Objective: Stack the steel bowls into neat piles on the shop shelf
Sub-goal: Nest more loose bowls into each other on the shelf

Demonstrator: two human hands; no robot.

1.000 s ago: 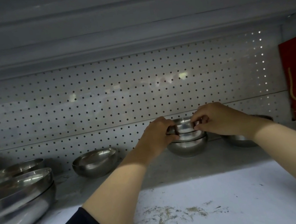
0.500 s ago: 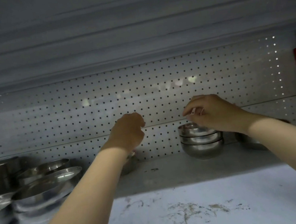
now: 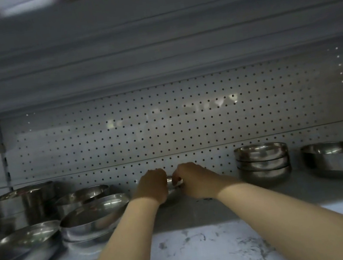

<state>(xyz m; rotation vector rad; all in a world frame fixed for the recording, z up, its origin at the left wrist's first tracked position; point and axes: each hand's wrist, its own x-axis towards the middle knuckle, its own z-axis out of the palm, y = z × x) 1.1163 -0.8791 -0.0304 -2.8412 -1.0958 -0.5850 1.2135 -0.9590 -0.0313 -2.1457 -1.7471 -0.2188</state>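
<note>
1. Both hands have come together since the earlier frame: left hand and right hand now curl round a small steel bowl at frame centre
2. Bowl mostly hidden; orientation unclear
3. Stacked bowls stand upright, centre right, on the shelf

A single head-worn wide-angle camera is looking forward, roughly level, into a shop shelf from just in front of its near edge. It is facing the perforated back panel straight on, with the underside of the upper shelf filling the top of the picture. Both forearms are reaching away from the lens toward the far side. Bowls at the left edge are sitting closest and are looking blurred.
</note>
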